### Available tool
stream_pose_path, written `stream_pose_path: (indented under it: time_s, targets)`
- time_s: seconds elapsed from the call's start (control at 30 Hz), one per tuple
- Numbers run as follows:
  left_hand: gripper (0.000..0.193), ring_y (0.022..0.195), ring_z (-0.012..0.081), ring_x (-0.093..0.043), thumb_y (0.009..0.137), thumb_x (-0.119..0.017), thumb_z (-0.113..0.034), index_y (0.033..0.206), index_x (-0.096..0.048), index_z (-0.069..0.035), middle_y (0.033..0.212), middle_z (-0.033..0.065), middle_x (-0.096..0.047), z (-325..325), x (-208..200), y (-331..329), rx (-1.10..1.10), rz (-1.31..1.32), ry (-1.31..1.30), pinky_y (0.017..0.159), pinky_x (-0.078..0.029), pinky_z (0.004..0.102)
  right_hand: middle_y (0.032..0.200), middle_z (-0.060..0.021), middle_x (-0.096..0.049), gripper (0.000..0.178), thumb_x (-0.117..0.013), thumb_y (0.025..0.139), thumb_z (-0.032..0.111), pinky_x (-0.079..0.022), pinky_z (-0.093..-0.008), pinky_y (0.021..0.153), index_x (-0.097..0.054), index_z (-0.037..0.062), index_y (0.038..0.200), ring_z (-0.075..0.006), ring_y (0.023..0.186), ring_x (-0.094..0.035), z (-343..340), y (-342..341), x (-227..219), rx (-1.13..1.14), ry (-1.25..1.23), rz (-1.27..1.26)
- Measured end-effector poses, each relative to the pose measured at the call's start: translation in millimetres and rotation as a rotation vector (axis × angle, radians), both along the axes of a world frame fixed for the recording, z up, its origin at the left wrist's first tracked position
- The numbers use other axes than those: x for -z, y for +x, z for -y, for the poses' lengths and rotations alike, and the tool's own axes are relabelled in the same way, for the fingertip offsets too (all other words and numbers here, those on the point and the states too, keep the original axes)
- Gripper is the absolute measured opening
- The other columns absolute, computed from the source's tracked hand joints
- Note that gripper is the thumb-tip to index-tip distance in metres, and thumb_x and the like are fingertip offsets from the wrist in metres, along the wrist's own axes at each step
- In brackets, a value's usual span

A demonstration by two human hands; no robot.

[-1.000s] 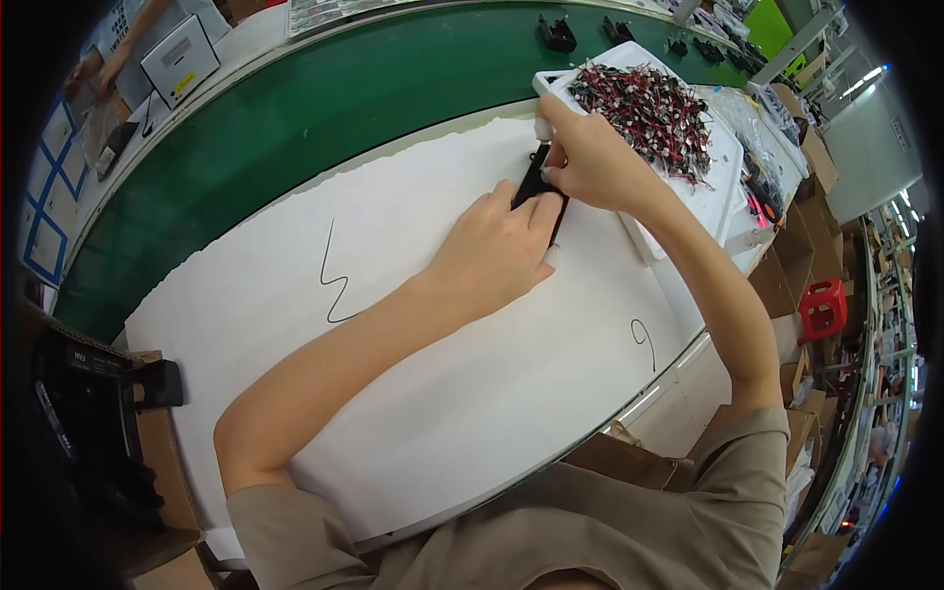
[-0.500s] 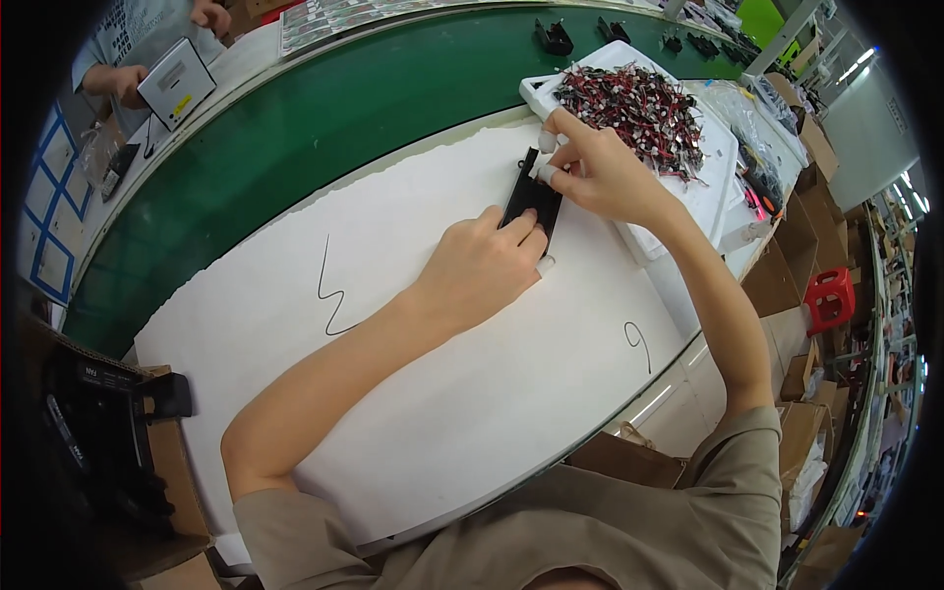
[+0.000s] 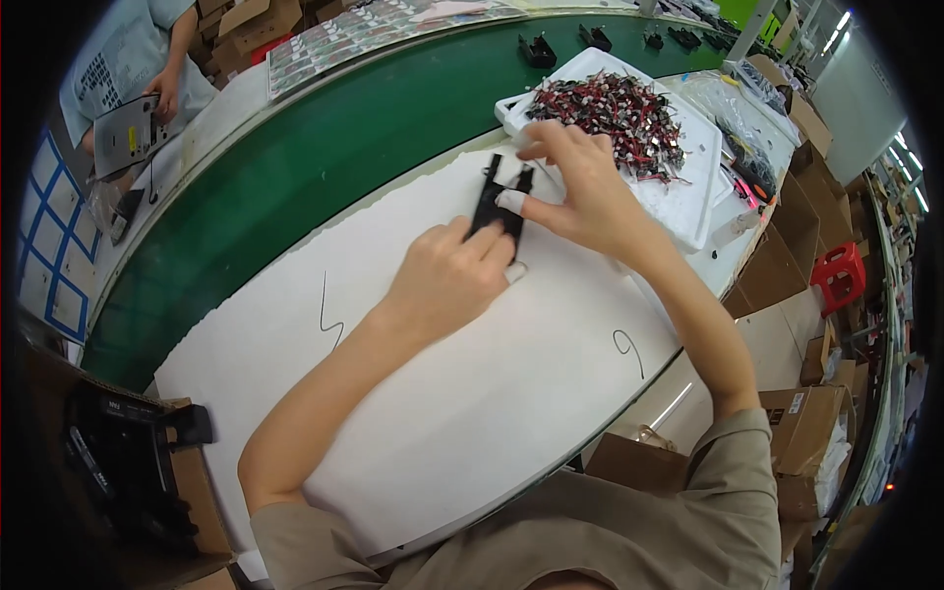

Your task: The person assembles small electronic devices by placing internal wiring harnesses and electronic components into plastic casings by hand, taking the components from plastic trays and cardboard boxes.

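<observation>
A black plastic housing with two prongs at its far end lies on the white paper. My left hand has its fingers wrapped over the near part of the housing and grips it. Beside the prongs is my right hand, its thumb, in a white finger cot, against or just over the housing's right side. The index finger and the others are raised apart from the thumb, and I see nothing between them. Part of the housing is hidden under the left fingers.
Behind my right hand a white foam tray holds a heap of red and black wires. A green conveyor belt curves past, carrying black parts. At left stands a box with black parts. A co-worker's hand holds a grey device.
My right hand's fingers have spread from a pinch at the housing's far end. The housing and both hands sit slightly further left in view. The co-worker's device has been turned.
</observation>
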State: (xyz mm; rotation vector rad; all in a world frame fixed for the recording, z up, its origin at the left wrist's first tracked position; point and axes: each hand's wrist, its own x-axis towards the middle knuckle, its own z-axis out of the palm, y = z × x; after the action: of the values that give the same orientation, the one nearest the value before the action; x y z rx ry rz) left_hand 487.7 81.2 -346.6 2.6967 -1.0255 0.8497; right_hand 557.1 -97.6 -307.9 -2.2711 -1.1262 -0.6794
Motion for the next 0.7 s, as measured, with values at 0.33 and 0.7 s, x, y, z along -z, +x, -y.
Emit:
stream_pose_path:
  time_s: [0.33,0.7]
  targets:
    - [0.019,0.079,0.0334,-0.057,0.080,-0.056,-0.016,0.091,-0.062,-0.001,0.089,0.0173,-0.062,-49.7,-1.2,164.5,-0.247,-0.319,-0.182,0.070,-0.045,0.0397,0.080,-0.0079,-0.058,0.020,-0.064,0.068,0.006,-0.045,-0.0301,0.063,-0.056,0.0031,0.087,-0.0217,0.072,-0.055,21.6,-13.5,7.8,-0.192,0.480,-0.281]
    - [0.043,0.108,0.0364,-0.047,0.077,-0.055,-0.006,0.119,-0.046,0.002,0.131,0.0181,-0.039,-46.1,13.1,240.1,-0.309,-0.150,-0.156,0.093,-0.040,0.0406,0.078,-0.0087,-0.056,0.020,-0.062,0.066,0.001,-0.047,-0.0300,0.061,-0.058,0.0021,0.085,-0.0225,0.070,-0.055,27.1,-8.7,14.8,-0.265,0.398,-0.270]
